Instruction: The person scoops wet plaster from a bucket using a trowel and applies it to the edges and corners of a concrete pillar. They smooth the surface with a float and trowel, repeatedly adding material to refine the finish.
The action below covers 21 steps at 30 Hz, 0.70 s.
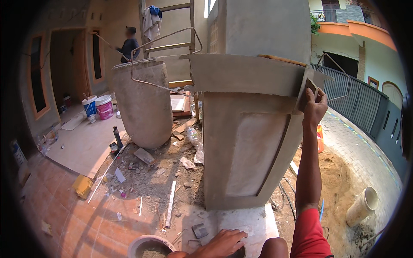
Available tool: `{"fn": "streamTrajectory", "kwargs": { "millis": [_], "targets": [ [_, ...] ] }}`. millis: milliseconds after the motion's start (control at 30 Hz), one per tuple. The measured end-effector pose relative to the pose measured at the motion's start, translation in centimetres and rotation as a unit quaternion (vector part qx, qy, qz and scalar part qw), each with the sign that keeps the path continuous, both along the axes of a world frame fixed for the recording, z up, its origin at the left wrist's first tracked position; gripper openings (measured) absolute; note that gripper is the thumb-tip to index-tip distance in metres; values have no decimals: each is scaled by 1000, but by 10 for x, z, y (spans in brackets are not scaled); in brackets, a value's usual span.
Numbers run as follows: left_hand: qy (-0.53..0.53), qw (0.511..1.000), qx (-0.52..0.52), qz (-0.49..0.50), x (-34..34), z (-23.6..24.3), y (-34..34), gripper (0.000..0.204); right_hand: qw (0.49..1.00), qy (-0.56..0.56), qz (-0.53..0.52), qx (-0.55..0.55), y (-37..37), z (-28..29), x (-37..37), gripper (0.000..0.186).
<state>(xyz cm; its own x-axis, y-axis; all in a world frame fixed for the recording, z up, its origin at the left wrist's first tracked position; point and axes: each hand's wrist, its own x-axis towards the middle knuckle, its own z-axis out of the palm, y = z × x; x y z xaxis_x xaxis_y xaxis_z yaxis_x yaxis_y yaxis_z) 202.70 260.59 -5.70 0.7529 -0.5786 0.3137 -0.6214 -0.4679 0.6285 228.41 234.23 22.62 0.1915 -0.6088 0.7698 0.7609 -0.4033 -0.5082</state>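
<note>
My right hand (316,103) reaches up on an outstretched arm. It grips a small flat hand float (310,90) between thumb and fingers, against the right end of the pillar's grey cement cap (245,75). Below the cap stands the plastered pillar (258,150), with a recessed, lighter panel on its face. Low in front, my left hand (226,243) is loosely bent with its fingers apart, over a dark round thing (239,253) that is mostly hidden. Left of that hand, a bucket (137,246) holds grey-brown mix. A small grey block (199,231) lies beyond the hand.
A rounded cement column (142,103) stands left, beneath a bent metal rod frame (165,88). Rubble (150,172) covers the ground between. Paint pails (104,107), a wooden ladder (168,49) and another person (129,45) are farther back. A dirty pail (362,206) rests right, near sand (333,172).
</note>
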Motion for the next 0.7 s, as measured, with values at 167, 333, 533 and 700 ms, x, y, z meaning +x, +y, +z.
{"fn": "streamTrajectory", "kwargs": {
  "millis": [167, 333, 533, 700],
  "targets": [
    [25, 999, -4, -20, 3, -5, 7, 29, 998, -21, 40, -45, 105, -5, -18, 43],
    [31, 999, -25, -5, 0, 7, 3, 27, 992, -16, 52, -113, 211, -2, -39, 39],
    [-34, 997, -47, -43, 6, -17, 8, 26, 977, -23, 116, -180, 297, 0, -52, 42],
    [2, 999, 16, -44, 6, 8, 13, 27, 926, -9, 315, -206, 303, -7, -62, 39]
  ]
}}
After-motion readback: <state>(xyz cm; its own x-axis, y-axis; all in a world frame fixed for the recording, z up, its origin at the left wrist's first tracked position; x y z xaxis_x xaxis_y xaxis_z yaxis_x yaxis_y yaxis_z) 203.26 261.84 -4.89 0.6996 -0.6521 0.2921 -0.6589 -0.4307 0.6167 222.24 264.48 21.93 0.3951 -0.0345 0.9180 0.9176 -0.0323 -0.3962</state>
